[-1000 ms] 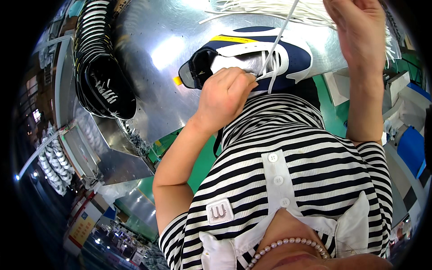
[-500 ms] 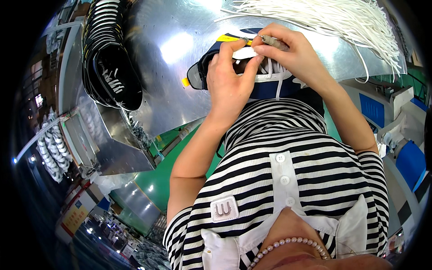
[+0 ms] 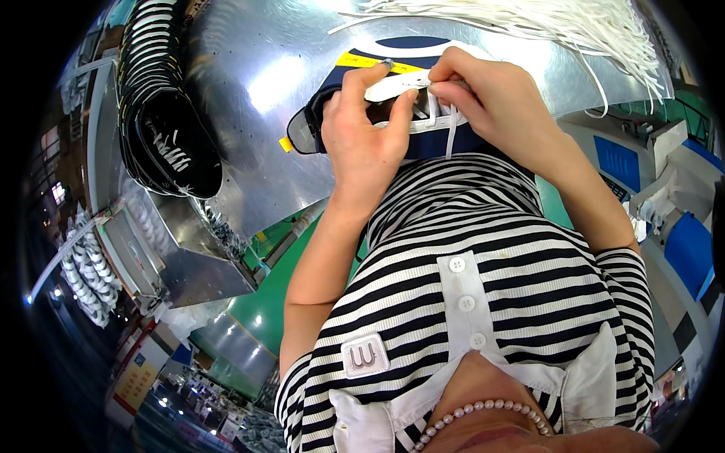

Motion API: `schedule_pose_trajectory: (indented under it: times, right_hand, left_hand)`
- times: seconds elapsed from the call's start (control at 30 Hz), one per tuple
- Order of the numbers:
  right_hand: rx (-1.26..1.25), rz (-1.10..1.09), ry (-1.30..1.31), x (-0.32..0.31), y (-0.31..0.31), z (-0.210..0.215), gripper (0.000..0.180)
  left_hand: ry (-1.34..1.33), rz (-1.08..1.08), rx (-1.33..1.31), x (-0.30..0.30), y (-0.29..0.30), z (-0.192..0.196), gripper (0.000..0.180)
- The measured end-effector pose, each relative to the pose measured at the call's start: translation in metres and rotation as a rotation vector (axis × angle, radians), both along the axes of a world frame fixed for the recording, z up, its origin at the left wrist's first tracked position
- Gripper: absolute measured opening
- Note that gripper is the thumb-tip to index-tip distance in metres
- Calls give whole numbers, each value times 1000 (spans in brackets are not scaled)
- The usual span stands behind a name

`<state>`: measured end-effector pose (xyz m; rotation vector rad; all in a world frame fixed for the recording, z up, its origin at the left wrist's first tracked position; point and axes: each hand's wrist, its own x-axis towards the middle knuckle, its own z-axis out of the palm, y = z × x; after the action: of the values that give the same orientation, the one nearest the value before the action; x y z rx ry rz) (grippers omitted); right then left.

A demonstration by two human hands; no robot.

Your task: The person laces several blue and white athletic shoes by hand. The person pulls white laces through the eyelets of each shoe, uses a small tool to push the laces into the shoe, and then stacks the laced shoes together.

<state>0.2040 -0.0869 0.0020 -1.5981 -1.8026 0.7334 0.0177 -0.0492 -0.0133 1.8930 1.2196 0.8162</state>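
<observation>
While the navy-and-white lace-up shoe (image 3: 423, 124) rests at the near edge of the shiny metal desk (image 3: 249, 90) against the striped shirt, the left hand (image 3: 362, 143) pinches its white tongue with closed fingers. The right hand (image 3: 491, 106) nips a white lace (image 3: 450, 134). Beyond lie a bundle of loose white laces (image 3: 544, 26) and, far left, stacked black shoes (image 3: 162, 128).

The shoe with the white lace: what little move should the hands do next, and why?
Probably draw the white lace snug. The left hand steadies the navy shoe by its white tongue, the right hand pinches at the eyelets, and a loose lace end hangs down over the shoe's side.
</observation>
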Motion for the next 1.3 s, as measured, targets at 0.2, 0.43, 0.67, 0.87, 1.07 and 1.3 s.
schedule_pose_trajectory:
  times: [0.2, 0.43, 0.67, 0.87, 1.07, 1.3]
  right_hand:
    - [293, 26, -258, -31, 18, 1, 24]
    - [-21, -93, -68, 20, -9, 27, 14]
    - [90, -323, -106, 23, -2, -27, 16]
    - [-8, -411, 367, 33, -2, -25, 20]
    - [-233, -293, 285, 19, -43, -10, 27]
    - [-362, -176, 849, 3, -53, -21, 22]
  left_hand:
    - [49, -82, 342, 5, -6, -1, 36]
    - [-427, 72, -263, 3, 6, 0, 35]
    - [-490, 42, -474, 4, 20, 8, 30]
    - [344, -251, 226, 8, -4, 55, 52]
    - [216, -221, 209, 26, 5, 29, 22]
    - [186, -267, 397, 20, 7, 39, 22]
